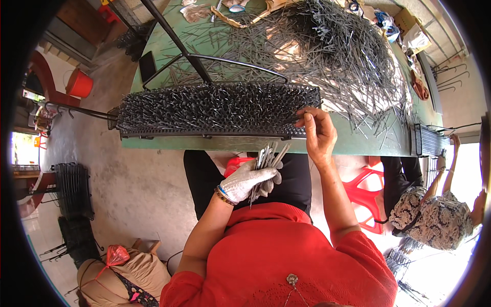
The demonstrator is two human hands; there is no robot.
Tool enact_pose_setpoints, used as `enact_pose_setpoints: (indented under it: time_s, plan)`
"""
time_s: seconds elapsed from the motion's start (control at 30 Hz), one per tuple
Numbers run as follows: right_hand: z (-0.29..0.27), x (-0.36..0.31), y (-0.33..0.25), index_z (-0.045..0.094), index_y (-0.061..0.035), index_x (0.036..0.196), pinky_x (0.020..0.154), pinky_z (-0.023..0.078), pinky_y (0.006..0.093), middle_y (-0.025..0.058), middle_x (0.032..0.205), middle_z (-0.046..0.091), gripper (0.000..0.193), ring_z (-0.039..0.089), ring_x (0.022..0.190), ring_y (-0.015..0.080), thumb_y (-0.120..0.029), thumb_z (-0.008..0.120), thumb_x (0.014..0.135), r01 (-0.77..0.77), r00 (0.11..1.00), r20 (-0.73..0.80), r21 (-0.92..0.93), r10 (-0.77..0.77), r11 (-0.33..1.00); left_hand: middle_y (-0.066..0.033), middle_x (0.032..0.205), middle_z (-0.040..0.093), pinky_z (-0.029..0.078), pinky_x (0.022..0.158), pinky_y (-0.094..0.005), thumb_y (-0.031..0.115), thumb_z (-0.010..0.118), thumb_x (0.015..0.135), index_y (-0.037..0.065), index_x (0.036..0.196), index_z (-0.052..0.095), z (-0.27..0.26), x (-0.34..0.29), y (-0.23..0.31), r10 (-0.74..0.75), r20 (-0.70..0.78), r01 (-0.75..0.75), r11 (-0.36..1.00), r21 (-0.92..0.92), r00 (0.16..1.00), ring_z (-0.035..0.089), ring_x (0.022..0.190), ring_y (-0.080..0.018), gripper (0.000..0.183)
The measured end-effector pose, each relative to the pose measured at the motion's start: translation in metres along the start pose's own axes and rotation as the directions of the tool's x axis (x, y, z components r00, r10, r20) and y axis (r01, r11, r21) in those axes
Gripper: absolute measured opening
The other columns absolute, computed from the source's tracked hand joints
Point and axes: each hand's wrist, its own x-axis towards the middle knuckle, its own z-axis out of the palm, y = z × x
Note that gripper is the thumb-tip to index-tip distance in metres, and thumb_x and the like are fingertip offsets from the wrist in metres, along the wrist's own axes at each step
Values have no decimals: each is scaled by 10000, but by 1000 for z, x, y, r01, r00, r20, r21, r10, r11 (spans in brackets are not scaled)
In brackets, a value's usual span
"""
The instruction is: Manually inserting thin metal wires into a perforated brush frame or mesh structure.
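Note:
My left hand (248,183), in a white knit glove, is closed around a bundle of thin grey metal strips (267,157) above my lap. In front of me a long black mesh rack (232,134) lies along the near edge of the green table (358,147). Upright dark pieces (204,107) pack it densely from end to end. My bare right hand (320,134) is at the rack's right end, with thumb and fingers pinched together at its edge. What lies between those fingertips is too small to make out.
A big heap of metal strips (342,46) covers the back right of the table, with loose ones scattered around it. Black bars (176,38) rise behind the rack. At right, another person (434,217) works at a similar rack (429,141). A red stool (364,192) stands between us.

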Motion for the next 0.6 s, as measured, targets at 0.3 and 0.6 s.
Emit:
enact_pose_setpoints:
  time_s: [0.3,0.6]
  plan:
    - [6,-3,-1,564,36,1017,673,519,235,118,973,659,77,631,725,115,1,520,964,20,1000,-22,-12,-21,1000,-42,873,653,467,504,-185,228,591,947,29,1213,542,1,0,1,12,26,-13,999,32,1000,611,620,-56,335]
    - [-2,0,-3,592,25,964,622,513,242,120,936,659,46,641,679,130,26,572,922,248,969,93,-318,-231,915,-47,879,652,459,496,-185,208,581,951,22,1222,537,-2,1,-1,19,27,-19,1000,14,999,613,621,-58,331]
